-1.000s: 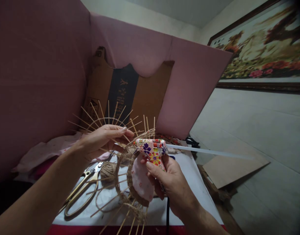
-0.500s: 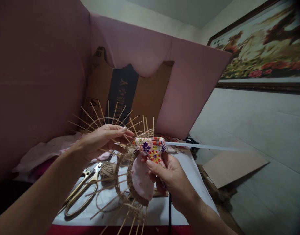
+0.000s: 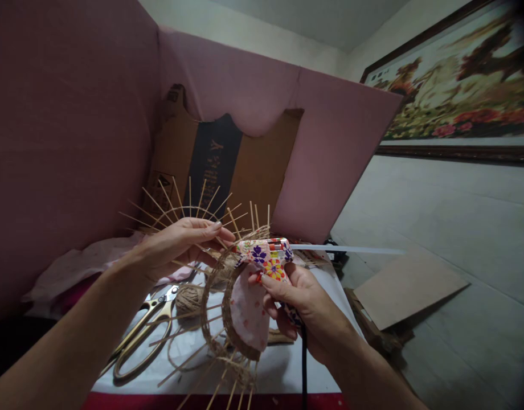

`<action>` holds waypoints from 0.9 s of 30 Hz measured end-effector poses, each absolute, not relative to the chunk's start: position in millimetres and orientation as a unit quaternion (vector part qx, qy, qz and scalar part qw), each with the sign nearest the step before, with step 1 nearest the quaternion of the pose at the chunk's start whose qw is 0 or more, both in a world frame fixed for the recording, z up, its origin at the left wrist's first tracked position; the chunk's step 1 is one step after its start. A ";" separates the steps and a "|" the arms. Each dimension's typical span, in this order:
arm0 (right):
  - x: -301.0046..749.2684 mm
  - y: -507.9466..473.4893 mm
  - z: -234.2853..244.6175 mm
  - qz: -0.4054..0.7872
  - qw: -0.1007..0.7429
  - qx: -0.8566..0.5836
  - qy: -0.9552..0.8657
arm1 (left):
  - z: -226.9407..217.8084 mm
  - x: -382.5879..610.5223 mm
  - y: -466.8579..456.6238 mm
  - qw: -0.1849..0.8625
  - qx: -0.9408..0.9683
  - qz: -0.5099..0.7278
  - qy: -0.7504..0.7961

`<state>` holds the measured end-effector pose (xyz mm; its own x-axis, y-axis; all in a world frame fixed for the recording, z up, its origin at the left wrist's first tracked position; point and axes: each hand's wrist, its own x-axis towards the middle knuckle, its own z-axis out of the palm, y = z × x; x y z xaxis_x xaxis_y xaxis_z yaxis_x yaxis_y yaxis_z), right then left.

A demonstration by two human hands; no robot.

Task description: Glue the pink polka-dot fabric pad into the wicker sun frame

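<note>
My right hand (image 3: 294, 293) is wrapped round the handle of a flower-patterned hot glue gun (image 3: 266, 253). A long whitish glue stick (image 3: 351, 249) juts from its back end, and a black cord hangs below. The gun's nose points left, at the twine rim of a wheel-like craft piece (image 3: 208, 316) with thin sticks radiating out and a pale spotted fabric centre (image 3: 248, 304). My left hand (image 3: 193, 236) has its fingers closed at the upper edge of this piece, by the sticks and twine. The gun's tip is close to those fingertips; whether it touches the twine is hidden.
Gold-handled scissors (image 3: 146, 336) and a ball of twine (image 3: 189, 300) lie on the white-covered table (image 3: 313, 364) at left. Behind them stands a second ring of sticks (image 3: 189, 199) against cardboard (image 3: 266, 159). A flat board (image 3: 411, 290) is at right, beyond the table.
The glue gun has shifted slightly right, and the glue stick's far end now shows further left. My right hand has moved a little on the handle. My left hand stays nearly still.
</note>
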<state>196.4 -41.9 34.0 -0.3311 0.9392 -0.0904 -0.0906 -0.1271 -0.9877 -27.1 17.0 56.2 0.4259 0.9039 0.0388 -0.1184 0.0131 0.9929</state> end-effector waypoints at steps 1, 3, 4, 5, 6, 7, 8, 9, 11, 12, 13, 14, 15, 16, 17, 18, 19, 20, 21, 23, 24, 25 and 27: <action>196.1 -42.1 34.1 0.633 0.411 -0.404 -0.516 | 56.2 -27.1 17.3 0.624 0.571 0.410 0.341; 195.5 -42.9 34.8 0.642 0.415 -0.394 -0.511 | 56.5 -27.2 17.5 0.624 0.573 0.410 0.338; 195.3 -43.4 35.4 0.646 0.415 -0.391 -0.508 | 56.7 -27.2 17.3 0.623 0.573 0.410 0.340; 195.1 -44.0 36.1 0.649 0.414 -0.390 -0.506 | 57.0 -27.3 16.9 0.622 0.573 0.410 0.342; 195.0 -44.6 36.7 0.649 0.415 -0.390 -0.505 | 57.4 -27.3 16.3 0.620 0.574 0.411 0.344; 195.0 -45.1 37.3 0.647 0.416 -0.391 -0.505 | 57.9 -27.3 15.5 0.618 0.574 0.412 0.345; 195.1 -45.4 37.8 0.644 0.418 -0.392 -0.506 | 58.3 -27.2 14.8 0.617 0.574 0.412 0.345; 195.1 -45.7 38.1 0.641 0.420 -0.393 -0.508 | 58.8 -27.1 14.0 0.617 0.575 0.412 0.345; 195.0 -45.6 38.0 0.636 0.426 -0.392 -0.511 | 59.5 -26.7 13.0 0.619 0.574 0.412 0.344; 194.9 -45.4 37.8 0.635 0.427 -0.391 -0.512 | 59.7 -26.5 12.7 0.619 0.574 0.412 0.343; 194.8 -45.2 37.5 0.635 0.427 -0.389 -0.513 | 59.8 -26.3 12.6 0.620 0.573 0.412 0.342; 194.7 -45.0 37.2 0.635 0.428 -0.388 -0.513 | 59.9 -26.2 12.5 0.621 0.573 0.412 0.342; 194.6 -44.8 37.0 0.635 0.427 -0.387 -0.514 | 59.9 -26.1 12.5 0.622 0.572 0.411 0.342; 194.6 -44.8 36.9 0.636 0.426 -0.385 -0.515 | 59.9 -26.1 12.5 0.623 0.572 0.410 0.341; 194.6 -45.0 36.8 0.637 0.426 -0.384 -0.516 | 59.8 -26.2 12.4 0.625 0.572 0.408 0.340; 194.6 -45.2 36.9 0.637 0.427 -0.382 -0.517 | 59.8 -26.4 12.4 0.626 0.573 0.406 0.338; 194.6 -45.4 37.0 0.636 0.427 -0.381 -0.518 | 59.7 -26.7 12.2 0.627 0.574 0.406 0.335; 194.6 -45.7 37.2 0.635 0.427 -0.380 -0.519 | 59.8 -27.0 12.1 0.628 0.574 0.406 0.333; 194.5 -46.0 37.5 0.635 0.427 -0.380 -0.520 | 59.9 -27.2 11.9 0.627 0.575 0.408 0.332; 194.2 -46.3 38.2 0.634 0.427 -0.382 -0.518 | 60.5 -27.4 11.6 0.627 0.574 0.409 0.333; 194.0 -46.5 38.6 0.635 0.428 -0.383 -0.517 | 60.9 -27.2 11.5 0.626 0.573 0.409 0.336; 193.8 -46.6 39.0 0.636 0.428 -0.383 -0.516 | 61.2 -27.0 11.5 0.626 0.572 0.409 0.338; 193.7 -46.8 39.7 0.639 0.427 -0.382 -0.513 | 61.4 -26.5 11.7 0.626 0.571 0.409 0.340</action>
<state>193.7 -46.8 39.7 -0.3431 0.9380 -0.0491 -0.1546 -0.1079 -0.9821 -26.5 11.7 61.4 0.4345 0.8997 0.0422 -0.1240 0.0133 0.9922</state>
